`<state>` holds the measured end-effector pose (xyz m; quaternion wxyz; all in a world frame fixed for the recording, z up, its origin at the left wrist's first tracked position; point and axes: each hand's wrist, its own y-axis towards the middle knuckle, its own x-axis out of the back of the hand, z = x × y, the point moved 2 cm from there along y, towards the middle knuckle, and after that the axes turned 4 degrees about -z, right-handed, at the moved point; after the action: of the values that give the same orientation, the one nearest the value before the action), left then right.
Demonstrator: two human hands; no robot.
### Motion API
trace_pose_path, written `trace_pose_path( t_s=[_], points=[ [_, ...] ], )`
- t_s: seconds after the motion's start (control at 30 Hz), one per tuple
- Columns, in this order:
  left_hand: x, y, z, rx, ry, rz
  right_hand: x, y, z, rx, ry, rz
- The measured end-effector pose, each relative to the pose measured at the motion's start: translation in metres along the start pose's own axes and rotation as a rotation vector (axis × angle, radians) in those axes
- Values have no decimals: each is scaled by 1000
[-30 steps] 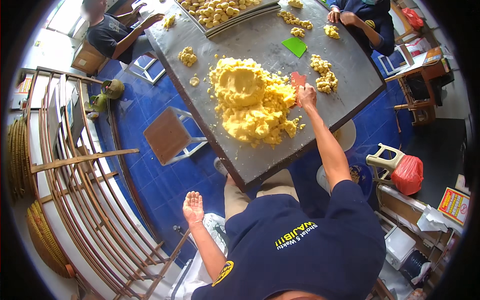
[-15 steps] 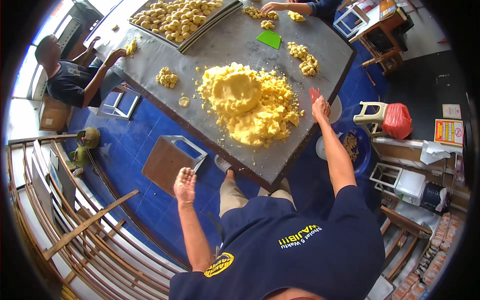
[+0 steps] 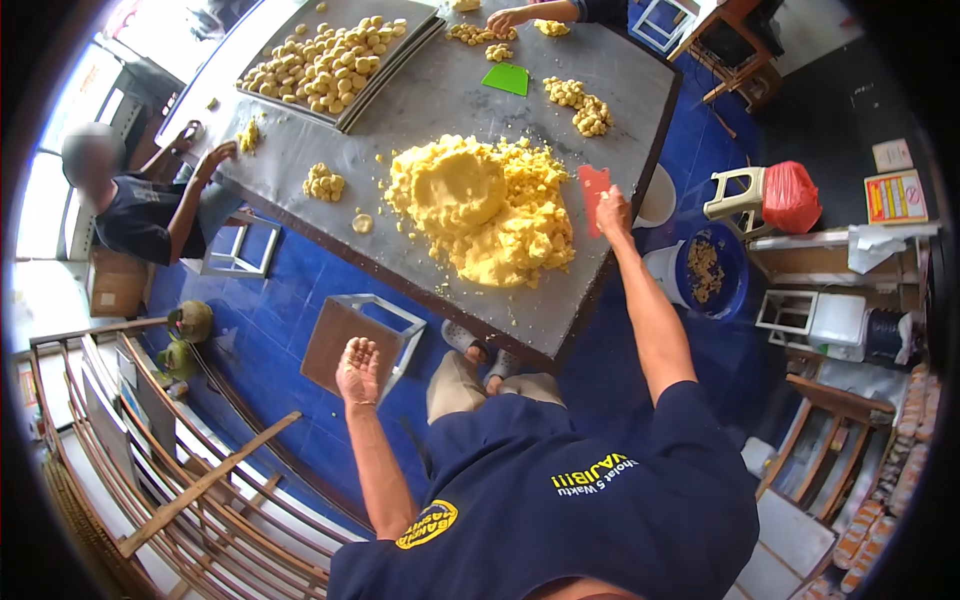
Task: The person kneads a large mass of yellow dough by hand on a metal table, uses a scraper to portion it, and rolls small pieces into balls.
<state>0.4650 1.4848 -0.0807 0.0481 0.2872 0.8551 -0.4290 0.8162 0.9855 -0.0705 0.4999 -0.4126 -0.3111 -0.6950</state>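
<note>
A large mound of yellow dough (image 3: 462, 190), crumbly along its right side, lies on the grey metal-topped table (image 3: 400, 100). My right hand (image 3: 613, 212) is closed on a red dough scraper (image 3: 592, 186) over the table's right edge, a short way right of the mound. Flecked with dough, my left hand (image 3: 358, 372) hangs in the air short of the table, palm up, fingers loosely bent and nothing in it. A green dough scraper (image 3: 506, 79) rests beyond the mound. Small dough pieces (image 3: 580, 108) sit in clusters around it.
A tray of round dough pieces (image 3: 325, 65) stands at the far left. One person (image 3: 140, 210) works at the table's left side; another's hand (image 3: 510, 18) reaches in at the far edge. A brown-topped stool (image 3: 330, 335) is below my left hand; a blue basin (image 3: 715, 270) sits right.
My right hand has brought the red scraper inward over the table edge, its blade now showing broader. The left hand stays raised and empty. The whole view has shifted slightly.
</note>
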Motion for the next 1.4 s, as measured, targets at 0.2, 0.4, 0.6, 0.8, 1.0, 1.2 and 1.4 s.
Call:
trace_pose_path(
  t_s=[0.2,0.4,0.6,0.8,1.0,1.2,1.4],
  points=[
    [-37,7,17,86,30,10,-5,-4,-12,-7,-96,31],
    [-117,46,10,93,252,133,6,54,7,-79,-123,-35],
    [-201,109,-5,110,445,285,-17,112,22,36,-133,-146],
    [-250,155,-36,103,396,334,-81,65,88,511,-164,-57],
    [-262,167,-42,115,457,306,-61,116,118,341,-245,-173],
    [-247,175,-36,163,474,312,-110,91,147,590,-197,43],
    [-235,180,-50,164,426,259,-90,103,188,605,-220,-34]
  ],
)
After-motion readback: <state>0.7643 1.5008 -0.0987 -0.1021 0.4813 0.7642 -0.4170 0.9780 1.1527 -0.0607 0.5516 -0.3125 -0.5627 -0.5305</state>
